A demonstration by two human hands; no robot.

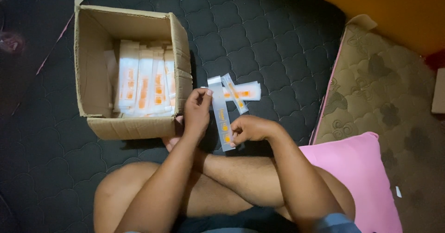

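While the left hand (197,110) pinches the top of a long white sachet strip (221,115) and the right hand (248,130) grips its near end, loose strips (241,93) beyond could scatter; the cardboard box (181,52) sits left.

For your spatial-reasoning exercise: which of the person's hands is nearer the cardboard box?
Left. The left hand is right beside the cardboard box, pinching the long packet; the right hand holds the packet's lower end, farther away.
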